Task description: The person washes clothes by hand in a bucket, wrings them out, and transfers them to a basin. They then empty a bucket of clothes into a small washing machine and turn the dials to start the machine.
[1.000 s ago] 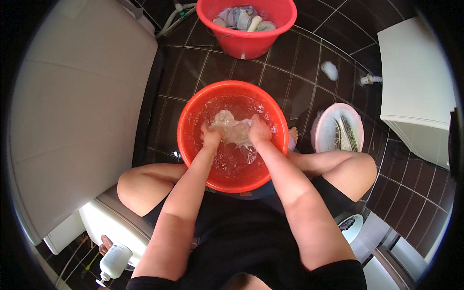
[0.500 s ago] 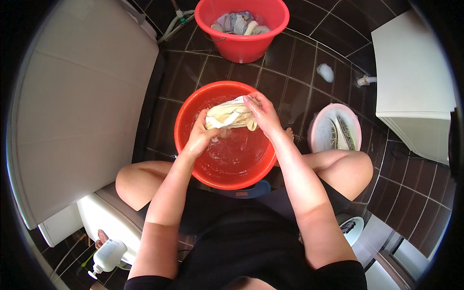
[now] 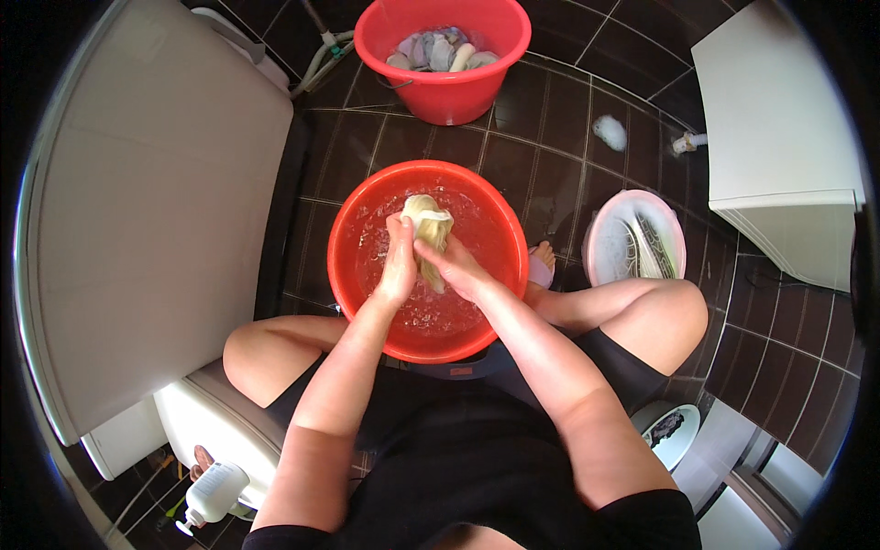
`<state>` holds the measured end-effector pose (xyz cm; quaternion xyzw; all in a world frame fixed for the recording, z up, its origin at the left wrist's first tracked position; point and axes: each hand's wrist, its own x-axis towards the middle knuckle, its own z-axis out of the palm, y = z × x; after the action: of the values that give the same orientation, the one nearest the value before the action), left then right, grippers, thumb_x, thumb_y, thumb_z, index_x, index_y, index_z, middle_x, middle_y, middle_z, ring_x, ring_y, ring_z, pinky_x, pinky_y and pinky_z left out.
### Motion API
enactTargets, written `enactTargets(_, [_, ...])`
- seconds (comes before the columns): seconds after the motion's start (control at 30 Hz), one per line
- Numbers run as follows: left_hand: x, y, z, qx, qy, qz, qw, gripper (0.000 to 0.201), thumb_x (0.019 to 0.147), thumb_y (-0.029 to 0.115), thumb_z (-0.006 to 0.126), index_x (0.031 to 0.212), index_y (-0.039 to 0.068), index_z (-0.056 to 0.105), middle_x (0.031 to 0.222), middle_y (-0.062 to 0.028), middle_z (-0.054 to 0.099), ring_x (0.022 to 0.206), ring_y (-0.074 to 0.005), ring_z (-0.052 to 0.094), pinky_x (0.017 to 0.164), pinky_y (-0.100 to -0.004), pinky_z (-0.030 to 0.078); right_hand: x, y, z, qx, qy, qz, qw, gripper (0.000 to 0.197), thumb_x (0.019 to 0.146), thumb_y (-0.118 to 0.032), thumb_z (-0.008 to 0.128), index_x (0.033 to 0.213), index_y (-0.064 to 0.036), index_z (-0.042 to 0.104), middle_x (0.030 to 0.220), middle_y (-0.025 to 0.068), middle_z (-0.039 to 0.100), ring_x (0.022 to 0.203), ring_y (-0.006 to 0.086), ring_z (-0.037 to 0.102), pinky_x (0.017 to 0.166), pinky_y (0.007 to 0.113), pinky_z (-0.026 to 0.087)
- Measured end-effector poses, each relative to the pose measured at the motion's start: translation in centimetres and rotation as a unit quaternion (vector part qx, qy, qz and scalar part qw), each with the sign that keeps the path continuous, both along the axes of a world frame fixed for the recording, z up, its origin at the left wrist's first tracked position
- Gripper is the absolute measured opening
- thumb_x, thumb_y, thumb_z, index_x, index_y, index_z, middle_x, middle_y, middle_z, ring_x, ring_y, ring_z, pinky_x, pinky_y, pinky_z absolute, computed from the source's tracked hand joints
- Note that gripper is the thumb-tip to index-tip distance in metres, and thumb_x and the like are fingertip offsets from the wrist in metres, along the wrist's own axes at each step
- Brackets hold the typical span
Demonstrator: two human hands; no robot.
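While I have the left hand [image 3: 398, 255] and the right hand [image 3: 451, 263] pressed together on the yellowish cloth [image 3: 427, 213], over the red basin [image 3: 336, 261], I would squeeze it low and central, so drips fall inside. The bucket [image 3: 449, 99] at twelve o'clock and the tub [image 3: 590, 247] at three stand apart from the basin, giving some elbow room.

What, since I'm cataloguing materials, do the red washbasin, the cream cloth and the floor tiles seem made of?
Red washbasin: probably glossy plastic, from its smooth, evenly coloured rim. Cream cloth: limp, wet-looking fabric, bunched and folded; fibre unclear. Floor tiles: probably glazed ceramic, given their rectangular grid and faint sheen.
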<state>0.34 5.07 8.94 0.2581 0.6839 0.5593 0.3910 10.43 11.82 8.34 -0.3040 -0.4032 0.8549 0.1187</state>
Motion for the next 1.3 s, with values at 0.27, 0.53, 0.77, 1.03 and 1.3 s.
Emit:
enactTargets(0.27, [-4.0, 0.6, 0.4, 0.017, -0.519, 0.055, 0.853, 0.054, 0.090, 0.056, 0.039, 0.112, 0.008, 0.051, 0.117, -0.0133, 0.054, 0.110, -0.0294, 0.050, 0.095, -0.0444, 0.040, -0.3, -0.5, 0.7, -0.557, 0.144, 0.097, 0.812, 0.028, 0.085, -0.025, 0.057, 0.104, -0.0056, 0.047, 0.080, 0.0049, 0.047, 0.056, 0.0071, 0.043, 0.035, 0.015, 0.027])
enactTargets(0.53, [-1.8, 2.3, -0.3, 0.271, -0.692, -0.088, 0.663, 0.050, 0.090, 0.058, 0.035, 0.091, 0.012, 0.052, 0.089, -0.0043, 0.055, 0.092, -0.0294, 0.051, 0.085, -0.0449, 0.044, -0.4, -3.4, 2.1, -0.693, 0.348, 0.067, 0.627, 0.039, 0.080, -0.042, 0.061, 0.099, -0.0089, 0.051, 0.064, -0.0011, 0.049, 0.036, 0.0037, 0.033, 0.034, 0.017, 0.022])
enactTargets(0.77, [-4.6, 5.0, 1.7, 0.004, -0.581, -0.043, 0.812, 0.039, 0.093, 0.038, 0.048, 0.064, 0.014, 0.039, 0.053, 0.0012, 0.037, 0.056, -0.0173, 0.044, 0.053, -0.0322, 0.042, 0.1, 0.5, 2.6, -0.452, 0.090, 0.162, 0.872, 0.027, 0.088, -0.037, 0.053, 0.080, -0.0122, 0.046, 0.051, -0.0046, 0.038, 0.034, 0.0027, 0.028, 0.031, 0.016, 0.017])
enactTargets(1.03, [-3.3, 6.7, 1.6, -0.191, -0.208, 0.035, 0.959, 0.033, 0.093, 0.029, 0.048, 0.066, 0.010, 0.046, 0.053, -0.0030, 0.044, 0.041, -0.0178, 0.040, 0.042, -0.0341, 0.038, -1.5, 0.4, 1.3, -0.041, -0.140, 0.183, 0.972, 0.021, 0.081, -0.024, 0.054, 0.067, -0.0116, 0.045, 0.050, -0.0032, 0.037, 0.038, 0.0077, 0.033, 0.036, 0.025, 0.021])
enactTargets(1.3, [-2.4, 6.9, -2.5, -0.284, 0.217, -0.053, 0.932, 0.040, 0.092, 0.031, 0.044, 0.084, -0.003, 0.062, 0.080, -0.0261, 0.062, 0.077, -0.0388, 0.062, 0.072, -0.0448, 0.048, -2.8, -0.6, -3.2, 0.269, -0.299, 0.188, 0.896, 0.038, 0.076, -0.037, 0.059, 0.085, -0.0006, 0.066, 0.077, 0.0189, 0.066, 0.077, 0.0308, 0.065, 0.068, 0.040, 0.048])
